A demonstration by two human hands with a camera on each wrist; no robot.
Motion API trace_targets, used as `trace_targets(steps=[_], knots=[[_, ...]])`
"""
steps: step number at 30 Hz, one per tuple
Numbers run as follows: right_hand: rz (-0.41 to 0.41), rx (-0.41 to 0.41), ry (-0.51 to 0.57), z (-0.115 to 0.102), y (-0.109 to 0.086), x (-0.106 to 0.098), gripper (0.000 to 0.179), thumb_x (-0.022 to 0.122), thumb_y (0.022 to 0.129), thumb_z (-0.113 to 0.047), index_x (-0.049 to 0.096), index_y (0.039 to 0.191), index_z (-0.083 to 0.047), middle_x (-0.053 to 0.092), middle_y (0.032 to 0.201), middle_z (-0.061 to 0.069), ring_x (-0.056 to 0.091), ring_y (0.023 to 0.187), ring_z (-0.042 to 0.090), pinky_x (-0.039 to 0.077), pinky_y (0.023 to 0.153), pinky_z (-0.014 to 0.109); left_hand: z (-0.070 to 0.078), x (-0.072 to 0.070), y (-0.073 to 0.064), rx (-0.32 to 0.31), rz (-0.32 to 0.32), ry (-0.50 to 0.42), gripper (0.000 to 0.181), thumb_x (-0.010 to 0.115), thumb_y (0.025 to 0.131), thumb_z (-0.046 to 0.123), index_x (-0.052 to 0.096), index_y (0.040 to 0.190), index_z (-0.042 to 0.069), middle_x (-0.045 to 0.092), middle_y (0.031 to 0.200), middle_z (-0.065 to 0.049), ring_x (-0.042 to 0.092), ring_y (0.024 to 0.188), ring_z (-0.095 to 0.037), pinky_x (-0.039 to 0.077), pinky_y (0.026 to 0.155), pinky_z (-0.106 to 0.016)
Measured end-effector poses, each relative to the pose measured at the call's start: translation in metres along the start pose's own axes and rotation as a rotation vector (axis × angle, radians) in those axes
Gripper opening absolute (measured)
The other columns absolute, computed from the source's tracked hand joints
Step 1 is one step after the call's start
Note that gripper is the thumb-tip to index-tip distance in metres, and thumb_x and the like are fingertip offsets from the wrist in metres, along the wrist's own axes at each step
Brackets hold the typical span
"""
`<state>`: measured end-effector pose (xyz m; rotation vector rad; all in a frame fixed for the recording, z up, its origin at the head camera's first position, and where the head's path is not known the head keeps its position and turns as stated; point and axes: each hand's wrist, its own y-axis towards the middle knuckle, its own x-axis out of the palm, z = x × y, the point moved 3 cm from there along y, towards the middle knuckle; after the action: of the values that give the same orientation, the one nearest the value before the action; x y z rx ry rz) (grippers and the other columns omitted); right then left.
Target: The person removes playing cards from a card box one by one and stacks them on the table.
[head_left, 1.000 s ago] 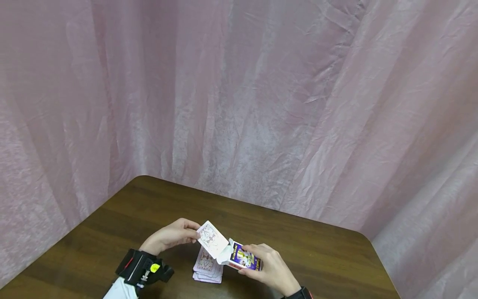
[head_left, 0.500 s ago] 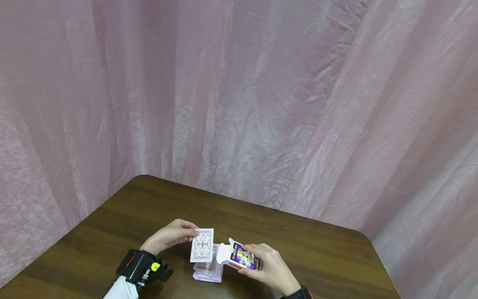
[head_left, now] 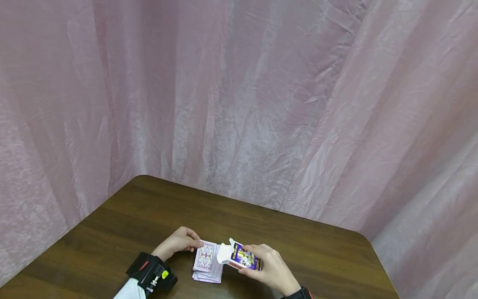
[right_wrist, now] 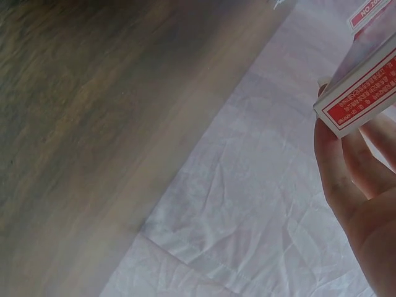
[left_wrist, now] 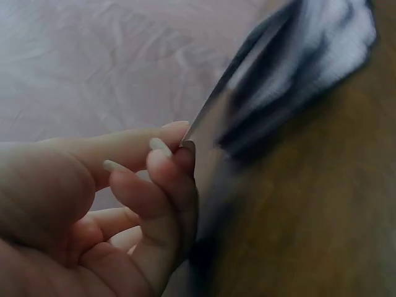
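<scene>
Between thumb and fingers, my left hand (head_left: 178, 242) pinches the upper left corner of a playing card (head_left: 205, 256), its patterned back up. That card lies over or just above an untidy pile of cards (head_left: 207, 278) on the table; whether it touches is hard to tell. The left wrist view has the card's thin edge (left_wrist: 210, 102) at the fingertips, with the pile blurred beyond. To the right, my right hand (head_left: 272, 268) grips a purple and white card box (head_left: 244, 255), its flap end towards the pile. A red and white side of the box (right_wrist: 365, 93) shows in the right wrist view.
The brown wooden table (head_left: 298, 245) has rounded far corners. Pink curtains (head_left: 239, 104) hang close behind its back and side edges. A black wrist strap with a camera (head_left: 153, 272) sits on my left forearm.
My left hand has drawn the card away from the box's mouth, turned it straighter and lowered it to the pile. The right hand and box have stayed in place.
</scene>
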<state>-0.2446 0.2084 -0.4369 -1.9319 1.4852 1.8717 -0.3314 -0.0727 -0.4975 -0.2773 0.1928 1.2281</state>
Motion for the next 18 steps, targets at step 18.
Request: trace_targets(steps=[18], knots=[[-0.008, 0.144, 0.03, 0.015, -0.006, -0.012, 0.051, 0.077, 0.078, -0.042, 0.068, 0.119, -0.013, 0.072, 0.111, 0.001, 0.064, 0.09, 0.01, 0.049, 0.066, 0.019, 0.012, 0.02, -0.005, 0.023, 0.14, 0.237, 0.016, 0.078, 0.078, 0.011, 0.064, 0.079, 0.004, 0.059, 0.057, 0.0, 0.05, 0.042, -0.007, 0.041, 0.043, -0.02]])
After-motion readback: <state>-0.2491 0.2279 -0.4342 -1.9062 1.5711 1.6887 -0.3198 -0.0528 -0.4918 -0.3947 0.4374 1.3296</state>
